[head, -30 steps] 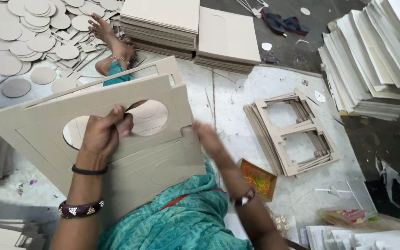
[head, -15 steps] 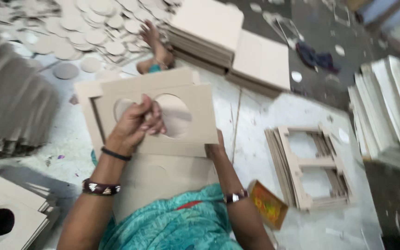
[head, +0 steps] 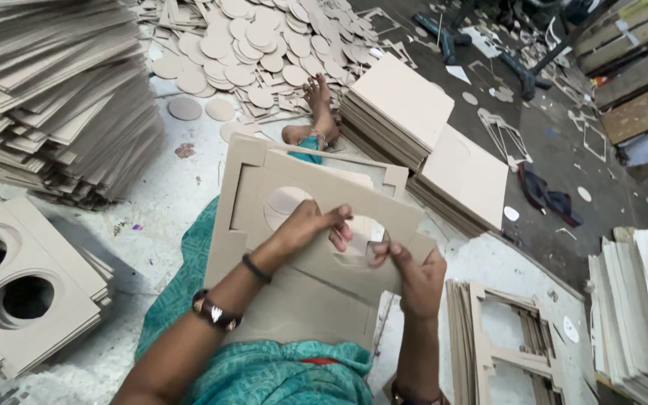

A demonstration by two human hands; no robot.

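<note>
- A tall, fanned stack of grey boards [head: 54, 90] fills the upper left, well apart from your hands.
- A heap of punched-out card discs [head: 264, 45] spreads across the floor at top centre, beyond your bare foot [head: 320, 112].
- Two stacks of plain square boards [head: 429, 142] sit just past the foot, to the upper right of the work.
- More board stacks on edge [head: 646, 315] line the right margin.
- A low pile of boards with two round holes [head: 16, 292] lies at the left edge.
- A pile of cut frames [head: 519, 352] lies on the floor just beside your right forearm.
- A dark rag [head: 545, 199] lies on the grey floor to the right.
- Nothing lies between your hands and the work; the cut card sheet [head: 301, 247] rests tilted over your lap, on top of further sheets.
- The sheet is pale grey-brown, with stepped cut-out corners and two round openings near its middle; one still shows a disc behind it.
- Your left hand [head: 305, 229] lies on the sheet, fingers curled over the edge of the round opening and closed on the card.
- Your right hand [head: 414, 274] clamps the sheet's right edge, thumb on top at the rim of the opening.
</note>
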